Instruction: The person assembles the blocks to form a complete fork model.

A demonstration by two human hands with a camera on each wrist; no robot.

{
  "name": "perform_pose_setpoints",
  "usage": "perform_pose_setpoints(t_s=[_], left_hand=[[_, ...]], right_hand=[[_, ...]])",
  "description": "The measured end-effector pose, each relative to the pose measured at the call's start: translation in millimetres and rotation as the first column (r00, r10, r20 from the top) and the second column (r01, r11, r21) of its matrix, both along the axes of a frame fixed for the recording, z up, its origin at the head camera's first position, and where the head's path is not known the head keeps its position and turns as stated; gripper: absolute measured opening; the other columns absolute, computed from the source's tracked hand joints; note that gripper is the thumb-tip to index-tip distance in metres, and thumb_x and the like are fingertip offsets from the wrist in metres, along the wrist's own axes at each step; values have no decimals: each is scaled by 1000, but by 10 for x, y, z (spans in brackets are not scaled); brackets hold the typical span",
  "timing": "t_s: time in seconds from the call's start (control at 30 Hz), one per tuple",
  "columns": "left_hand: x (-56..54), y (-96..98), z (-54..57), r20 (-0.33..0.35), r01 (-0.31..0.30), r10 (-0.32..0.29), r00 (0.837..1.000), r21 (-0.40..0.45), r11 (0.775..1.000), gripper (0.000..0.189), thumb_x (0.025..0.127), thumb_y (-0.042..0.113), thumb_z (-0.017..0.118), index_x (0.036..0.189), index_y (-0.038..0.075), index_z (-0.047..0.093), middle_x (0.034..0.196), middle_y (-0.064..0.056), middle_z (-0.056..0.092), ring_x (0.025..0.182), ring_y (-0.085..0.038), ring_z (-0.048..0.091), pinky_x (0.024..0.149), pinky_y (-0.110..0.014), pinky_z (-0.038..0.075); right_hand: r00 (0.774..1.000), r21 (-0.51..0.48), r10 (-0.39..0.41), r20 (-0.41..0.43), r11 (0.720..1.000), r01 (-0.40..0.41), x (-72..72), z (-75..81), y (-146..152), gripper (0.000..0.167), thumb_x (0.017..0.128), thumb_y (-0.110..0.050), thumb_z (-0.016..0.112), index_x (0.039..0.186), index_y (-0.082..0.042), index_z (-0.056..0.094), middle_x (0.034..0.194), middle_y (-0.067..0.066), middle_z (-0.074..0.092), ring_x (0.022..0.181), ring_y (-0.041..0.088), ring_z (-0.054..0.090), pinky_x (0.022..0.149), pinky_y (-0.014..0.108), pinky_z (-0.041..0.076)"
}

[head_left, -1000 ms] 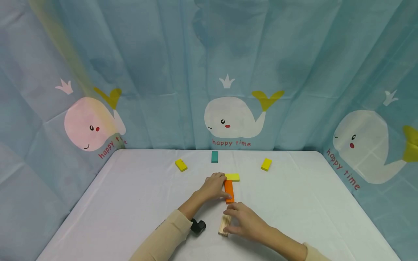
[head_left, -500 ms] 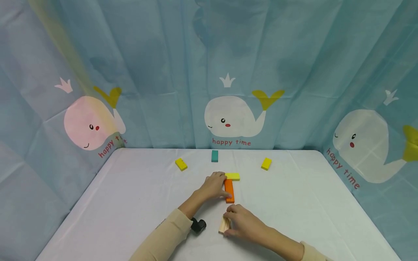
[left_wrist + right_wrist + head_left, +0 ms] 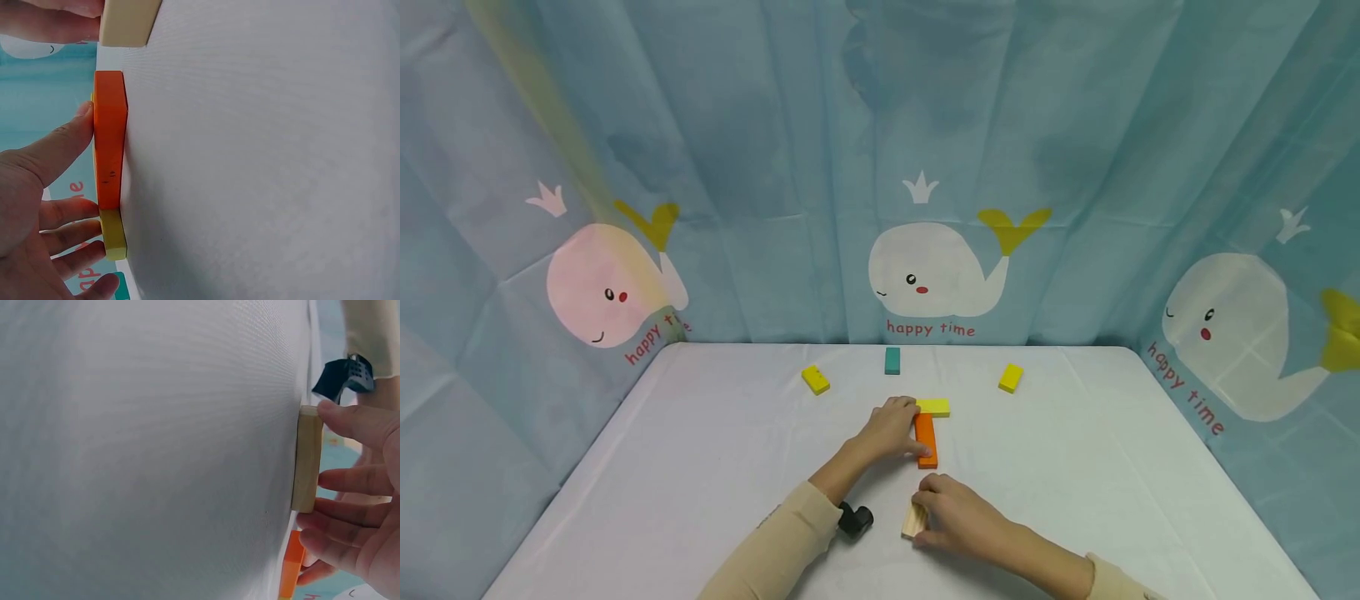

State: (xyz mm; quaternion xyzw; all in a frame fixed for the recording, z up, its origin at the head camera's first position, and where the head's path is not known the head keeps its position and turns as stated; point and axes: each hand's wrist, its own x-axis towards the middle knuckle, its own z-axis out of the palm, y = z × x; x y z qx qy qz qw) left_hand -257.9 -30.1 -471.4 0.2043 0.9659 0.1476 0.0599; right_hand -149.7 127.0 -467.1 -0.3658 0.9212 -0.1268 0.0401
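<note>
An orange block [image 3: 927, 440] lies with its far end against a yellow block [image 3: 935, 407] set crosswise. My left hand [image 3: 886, 432] rests on this pair: the thumb touches the orange block near its close end, and the fingers reach the yellow one, fairly straight in the left wrist view. Closer to me, a plain wooden block [image 3: 307, 459] lies on the table, in line with the orange one and apart from it. My right hand [image 3: 961, 518] pinches it lengthwise, thumb at the near end and fingertips at the far end. Part of it is hidden behind that hand.
Toward the back of the white table [image 3: 1075, 467] lie a yellow block [image 3: 816, 380] on the left, a teal block [image 3: 892, 361] in the middle and another yellow block [image 3: 1011, 378] on the right. A blue whale-print curtain [image 3: 805, 167] hangs behind.
My right hand has shifted slightly toward me, and its fingers have closed in on the wooden block and now grip it. My left hand stays in place.
</note>
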Motion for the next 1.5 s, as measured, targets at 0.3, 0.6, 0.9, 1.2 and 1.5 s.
perform_pose_setpoints(t_s=[0.3,0.6,0.9,1.2,1.5], left_hand=[[22,-5,18,-9,5,-5,1000,-8,1000,74,75,52,79,130,7,59,142,-9,53,132,-27,46,103,-47,44],[22,0,17,-22,7,-7,1000,-12,1000,74,75,53,79,130,7,59,140,-9,53,131,-26,47,102,-47,45],[7,1,-6,-4,3,-3,1000,-8,1000,74,76,52,78,131,7,58,142,-9,52,132,-26,46,104,-47,44],[2,15,4,17,-11,11,1000,-13,1000,74,76,51,78,132,7,57,142,-9,52,132,-26,45,105,-47,43],[-1,15,13,19,-3,3,1000,-15,1000,75,76,51,79,132,7,57,143,-9,51,133,-26,45,104,-47,43]], right_hand=[[1000,0,4,-5,1000,-4,11,13,-13,43,78,-38,81,106,-6,71,102,-1,61,89,6,54,80,22,52],[999,22,9,-35,1000,-9,25,9,-22,43,78,-36,81,107,-7,70,104,0,62,92,9,57,83,23,53],[1000,28,17,-4,999,-17,36,29,-25,44,78,-35,81,110,-7,69,109,1,62,98,11,58,88,26,53],[999,30,34,1,999,-34,7,17,-8,44,79,-35,80,113,-8,69,112,1,63,101,12,59,91,28,53],[999,36,48,2,998,-48,-38,23,27,45,80,-35,80,114,-8,69,115,2,63,104,13,59,92,28,53]])
